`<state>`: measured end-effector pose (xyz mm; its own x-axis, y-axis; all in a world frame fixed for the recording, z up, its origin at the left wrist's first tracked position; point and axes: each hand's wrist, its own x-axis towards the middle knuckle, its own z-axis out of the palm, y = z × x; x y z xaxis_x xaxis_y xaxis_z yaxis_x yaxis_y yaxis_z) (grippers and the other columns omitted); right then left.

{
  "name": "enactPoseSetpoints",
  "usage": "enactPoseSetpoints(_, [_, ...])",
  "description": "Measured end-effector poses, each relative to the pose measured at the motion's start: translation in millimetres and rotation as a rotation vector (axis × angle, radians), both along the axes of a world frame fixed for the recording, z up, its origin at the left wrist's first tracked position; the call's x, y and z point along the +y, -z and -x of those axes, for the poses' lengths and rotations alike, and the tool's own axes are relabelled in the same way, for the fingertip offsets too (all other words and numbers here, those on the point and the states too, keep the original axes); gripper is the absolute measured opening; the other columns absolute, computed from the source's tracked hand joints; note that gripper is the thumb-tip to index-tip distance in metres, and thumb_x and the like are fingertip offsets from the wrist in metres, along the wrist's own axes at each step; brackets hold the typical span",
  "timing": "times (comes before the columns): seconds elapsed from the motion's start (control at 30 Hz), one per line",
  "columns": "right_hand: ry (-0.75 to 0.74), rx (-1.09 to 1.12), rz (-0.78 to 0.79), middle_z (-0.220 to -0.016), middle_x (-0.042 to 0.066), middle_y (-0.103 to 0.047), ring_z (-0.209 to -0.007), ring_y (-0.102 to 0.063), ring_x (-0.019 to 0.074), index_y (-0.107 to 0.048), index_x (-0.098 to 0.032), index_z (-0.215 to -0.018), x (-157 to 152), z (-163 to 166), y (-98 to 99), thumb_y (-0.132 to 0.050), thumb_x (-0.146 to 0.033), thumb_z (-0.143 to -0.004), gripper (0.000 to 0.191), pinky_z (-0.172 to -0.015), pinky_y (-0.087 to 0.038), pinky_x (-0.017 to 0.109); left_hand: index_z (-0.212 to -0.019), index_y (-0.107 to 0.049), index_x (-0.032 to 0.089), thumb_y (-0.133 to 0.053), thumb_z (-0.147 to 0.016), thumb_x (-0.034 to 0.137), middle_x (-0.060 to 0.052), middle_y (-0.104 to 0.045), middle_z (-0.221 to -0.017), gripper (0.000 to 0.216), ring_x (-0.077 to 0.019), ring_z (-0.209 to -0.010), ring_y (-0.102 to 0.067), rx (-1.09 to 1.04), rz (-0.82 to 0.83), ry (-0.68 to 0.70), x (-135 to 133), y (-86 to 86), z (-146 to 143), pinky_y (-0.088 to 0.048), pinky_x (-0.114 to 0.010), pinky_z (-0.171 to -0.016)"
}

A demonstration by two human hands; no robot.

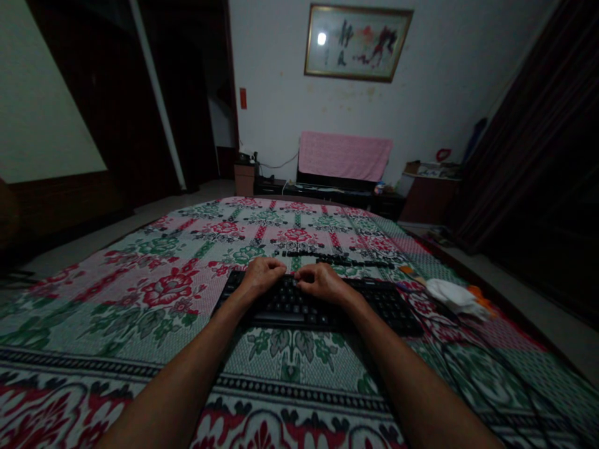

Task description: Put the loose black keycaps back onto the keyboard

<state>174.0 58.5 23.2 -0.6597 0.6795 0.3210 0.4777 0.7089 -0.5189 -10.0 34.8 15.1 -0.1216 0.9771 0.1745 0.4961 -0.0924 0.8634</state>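
A black keyboard (374, 305) lies on a floral bedspread (140, 299) in front of me. My left hand (262, 274) rests curled on the keyboard's upper left part, its fingers bent down onto the keys. My right hand (322, 282) sits just beside it over the middle of the keyboard, fingers pinched together on the keys. What the fingertips grip, if anything, is too small to see. A row of loose black keycaps (337, 257) lies on the bedspread just beyond the keyboard.
A white cloth (452, 294) and an orange item (477, 293) lie to the right of the keyboard. A black cable (468, 355) trails toward the right. Beyond the bed stand a low cabinet under a pink cloth (344, 156) and a small cabinet (428, 193).
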Motion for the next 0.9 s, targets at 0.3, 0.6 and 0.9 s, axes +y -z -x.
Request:
enactPoseSetpoints(0.3, [0.065,-0.011,-0.017,-0.075,0.001,-0.063,-0.069,-0.056,0.0128,-0.067,-0.019,-0.079,7,0,8.6,-0.060,-0.022,-0.067,0.014,-0.062,-0.040,0.022,-0.068,-0.068,0.017,-0.054,-0.065,0.032,-0.002,-0.066,-0.065,0.021,-0.0150,-0.062,-0.056,0.094,-0.024,-0.019,1,0.5,0,-0.037,-0.022,-0.055])
enactPoseSetpoints(0.6, [0.147,0.023,0.135,-0.067,0.000,-0.066,-0.063,-0.058,0.0127,-0.068,-0.018,-0.070,7,5,8.8,-0.063,-0.019,-0.063,0.010,-0.057,-0.041,0.022,-0.070,-0.069,0.017,-0.052,-0.066,0.032,-0.002,-0.067,-0.067,0.023,-0.0156,-0.065,-0.058,0.160,-0.022,-0.012,-2,-0.6,-2,-0.037,-0.023,-0.056])
enactPoseSetpoints(0.9, [0.233,-0.041,0.256,-0.064,0.000,-0.064,-0.059,-0.054,0.0102,-0.068,-0.015,-0.072,1,8,-0.4,-0.061,-0.020,-0.062,0.013,-0.052,-0.037,0.018,-0.074,-0.069,0.018,-0.051,-0.066,0.029,-0.001,-0.069,-0.072,0.023,-0.0144,-0.068,-0.060,0.216,-0.007,0.004,-3,-1.9,-4,-0.041,-0.022,-0.060])
